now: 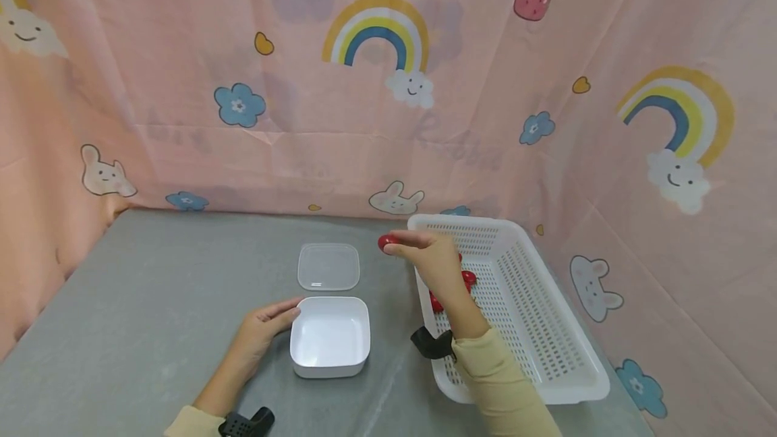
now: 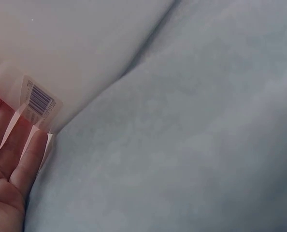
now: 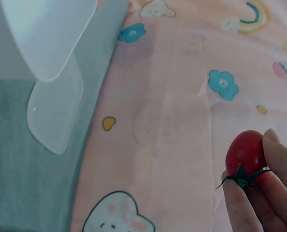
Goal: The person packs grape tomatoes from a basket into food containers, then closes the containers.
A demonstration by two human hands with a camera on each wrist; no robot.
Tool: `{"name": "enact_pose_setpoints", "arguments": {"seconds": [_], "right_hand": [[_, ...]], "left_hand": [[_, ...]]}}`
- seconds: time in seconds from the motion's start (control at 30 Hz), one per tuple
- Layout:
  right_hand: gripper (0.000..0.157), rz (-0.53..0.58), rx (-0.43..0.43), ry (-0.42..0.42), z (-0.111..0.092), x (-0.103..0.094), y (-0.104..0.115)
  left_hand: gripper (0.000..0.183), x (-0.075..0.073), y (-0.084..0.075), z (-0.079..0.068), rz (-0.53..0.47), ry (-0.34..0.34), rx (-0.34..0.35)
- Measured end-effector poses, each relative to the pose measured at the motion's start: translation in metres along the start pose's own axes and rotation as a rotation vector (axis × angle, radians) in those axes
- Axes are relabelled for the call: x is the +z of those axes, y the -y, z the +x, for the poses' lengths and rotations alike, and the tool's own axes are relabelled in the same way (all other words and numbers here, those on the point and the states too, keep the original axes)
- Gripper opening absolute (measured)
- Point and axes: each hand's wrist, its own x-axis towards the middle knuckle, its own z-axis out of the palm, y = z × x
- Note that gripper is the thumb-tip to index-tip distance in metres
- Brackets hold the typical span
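Between thumb and fingers, my right hand [image 1: 429,260] pinches a red cherry tomato [image 3: 246,152] with a green stem, up over the left rim of the basket. My left hand [image 1: 262,329] rests straight fingers against the left side of a white square container [image 1: 330,332]. Nothing shows inside that container. In the left wrist view, those fingers [image 2: 33,159] lie along its wall by a barcode label [image 2: 39,101]. More red tomatoes [image 1: 437,303] lie in the white slotted basket [image 1: 577,329], partly hidden by my right forearm.
Just behind the container, a translucent lid [image 1: 328,267] lies flat on the grey table [image 1: 152,302]. A pink printed curtain [image 1: 291,154] hangs along the table's back and sides. The basket takes up the table's right side.
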Motion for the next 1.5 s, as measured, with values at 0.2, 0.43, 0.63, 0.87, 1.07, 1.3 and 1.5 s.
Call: {"name": "enact_pose_setpoints", "arguments": {"seconds": [0.2, 0.43, 0.63, 0.87, 1.07, 1.3, 1.5], "right_hand": [[0.032, 0.005, -0.013, 0.013, -0.008, 0.009, 0.005], [0.029, 0.069, -0.059, 0.010, -0.022, 0.017, 0.014], [0.028, 0.100, -0.054, 0.034, -0.031, 0.029, 0.015], [0.027, 0.109, -0.062, 0.057, -0.042, 0.041, 0.020], [0.028, 0.147, -0.044, 0.050, -0.047, 0.052, 0.017], [0.028, 0.155, -0.044, 0.096, -0.052, 0.069, 0.004], [0.027, 0.176, -0.021, 0.107, -0.050, 0.084, -0.014]], "left_hand": [[0.039, -0.001, 0.001, 0.000, -0.007, 0.001, 0.005], [0.040, -0.001, 0.001, 0.000, -0.009, 0.013, 0.011], [0.040, -0.001, 0.001, 0.001, -0.027, 0.016, 0.003], [0.041, -0.001, 0.000, 0.000, -0.040, 0.024, 0.000], [0.040, -0.002, -0.001, 0.000, -0.025, 0.015, -0.003], [0.040, -0.002, 0.000, 0.001, -0.002, 0.009, -0.004], [0.039, -0.002, 0.002, 0.001, -0.001, 0.010, 0.000]]}}
